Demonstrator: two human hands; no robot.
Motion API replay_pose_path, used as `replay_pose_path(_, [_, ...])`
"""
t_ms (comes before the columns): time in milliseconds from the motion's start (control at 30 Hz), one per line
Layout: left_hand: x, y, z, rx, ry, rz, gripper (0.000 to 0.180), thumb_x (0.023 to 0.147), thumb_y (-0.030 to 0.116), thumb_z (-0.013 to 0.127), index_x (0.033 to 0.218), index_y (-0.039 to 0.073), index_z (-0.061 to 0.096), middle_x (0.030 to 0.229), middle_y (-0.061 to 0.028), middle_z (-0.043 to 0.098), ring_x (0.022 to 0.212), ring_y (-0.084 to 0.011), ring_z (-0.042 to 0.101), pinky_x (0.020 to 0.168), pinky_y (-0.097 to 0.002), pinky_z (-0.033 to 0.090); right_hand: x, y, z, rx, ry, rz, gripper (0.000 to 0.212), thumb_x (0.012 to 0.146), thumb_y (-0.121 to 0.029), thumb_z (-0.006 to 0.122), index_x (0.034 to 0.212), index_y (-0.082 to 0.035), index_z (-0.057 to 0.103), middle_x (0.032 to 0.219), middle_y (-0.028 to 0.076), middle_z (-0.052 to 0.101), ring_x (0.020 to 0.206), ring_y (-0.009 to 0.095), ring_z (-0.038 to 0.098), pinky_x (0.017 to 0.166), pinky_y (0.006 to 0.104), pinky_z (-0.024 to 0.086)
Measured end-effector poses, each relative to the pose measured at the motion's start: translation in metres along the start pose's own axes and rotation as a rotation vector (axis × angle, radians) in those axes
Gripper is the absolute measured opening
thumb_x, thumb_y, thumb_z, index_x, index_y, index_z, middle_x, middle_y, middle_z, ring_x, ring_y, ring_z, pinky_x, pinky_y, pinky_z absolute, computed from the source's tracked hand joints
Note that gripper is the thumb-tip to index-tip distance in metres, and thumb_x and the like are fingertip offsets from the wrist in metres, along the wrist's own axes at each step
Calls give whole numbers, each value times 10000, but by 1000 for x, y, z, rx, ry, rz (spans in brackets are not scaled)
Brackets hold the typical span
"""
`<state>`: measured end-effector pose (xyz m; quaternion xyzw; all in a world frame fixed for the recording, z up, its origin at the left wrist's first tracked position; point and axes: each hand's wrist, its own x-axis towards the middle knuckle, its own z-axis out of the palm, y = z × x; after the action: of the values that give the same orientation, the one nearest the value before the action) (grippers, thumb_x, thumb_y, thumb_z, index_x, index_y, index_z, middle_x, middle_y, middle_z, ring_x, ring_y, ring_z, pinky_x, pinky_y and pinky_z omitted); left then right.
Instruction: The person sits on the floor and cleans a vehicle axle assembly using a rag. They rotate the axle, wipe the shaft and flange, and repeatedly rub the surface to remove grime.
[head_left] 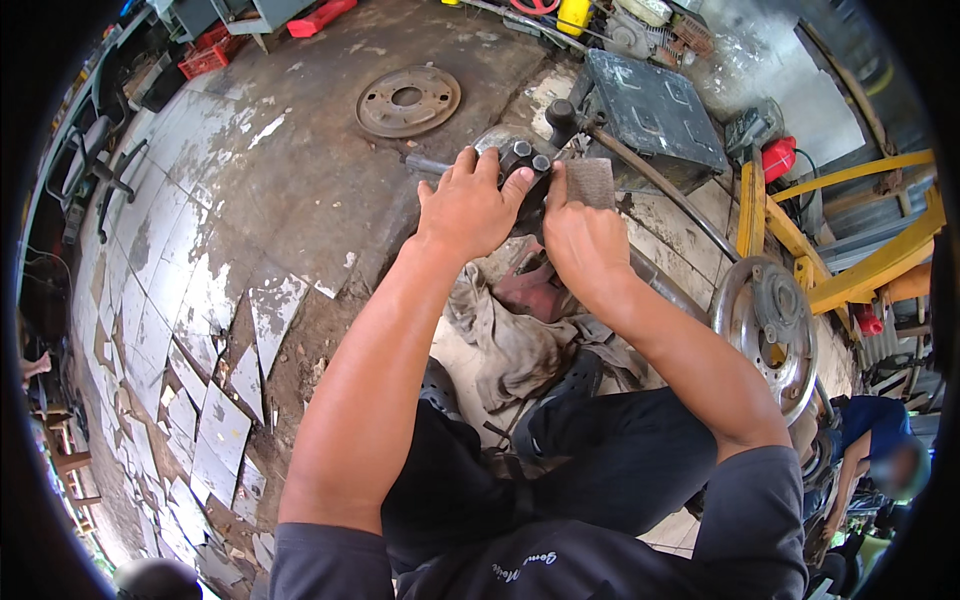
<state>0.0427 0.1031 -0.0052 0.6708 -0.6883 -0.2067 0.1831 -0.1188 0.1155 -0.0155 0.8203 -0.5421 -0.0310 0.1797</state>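
**Two hands on a dark metal part**

The dark metal part (525, 165), greasy, with two round bosses on top, sits far centre above the floor. The left hand (468, 208) grips its left side, fingers curled around it. The right hand (580, 235) presses one grey sanding pad (590, 182) against its right side, fingers pinching the pad. One rusty disc (407, 100) lies beyond; one crumpled rag (510, 330) lies near.

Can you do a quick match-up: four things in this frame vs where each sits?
Things:
1. left hand
2. right hand
3. rusty round disc
4. dirty rag

Places:
A. alone on the floor beyond the hands
B. pressing a gritty grey pad
C. on the dark metal part
D. on the floor under the forearms

Pairs: 1-C, 2-B, 3-A, 4-D
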Motion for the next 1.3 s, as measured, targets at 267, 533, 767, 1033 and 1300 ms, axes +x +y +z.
replay_pose_path(267, [-1,1,0,-20,-18,-29,708,1011,604,334,1472,72,400,1546,-208,365,1420,-390,366,1127,-663,228,-1,-3,-7,40,-42,21,692,837,-145,590,1429,148,385,690,72,706,571,192,699,501,335,550])
replay_pose_path(533, [1,-1,-4,-38,-5,-17,720,1005,609,341,1474,66,402,1556,-207,352,1416,-392,372,1129,-665,222,2,0,-8,35,27,-19,637,837,-116,569,1397,152,427,660,86,697,558,206,697,500,341,554])
replay_pose_path(767, [-1,-2,1,-52,-3,-8,714,1003,615,340,1464,76,420,1552,-222,352,1419,-391,370,1130,-666,220,-3,0,-6,36,-25,11,620,854,-119,573,1395,149,431,675,96,701,573,213,703,514,342,559])
replay_pose_path(1033, [-1,-2,-3,-47,-14,-25,705,1005,608,347,1458,73,425,1549,-214,360,1413,-389,378,1123,-672,230,-3,-4,-8,29,39,-17,636,831,-129,580,1378,165,442,646,72,691,545,189,692,495,328,548])
replay_pose_path(1300, [-2,-1,-3,-55,-13,-21,693,1008,599,346,1452,74,429,1544,-208,366,1407,-388,386,1122,-672,236,-6,-5,-6,67,-45,6,677,831,-124,588,1409,170,392,695,94,711,586,207,709,515,349,562])
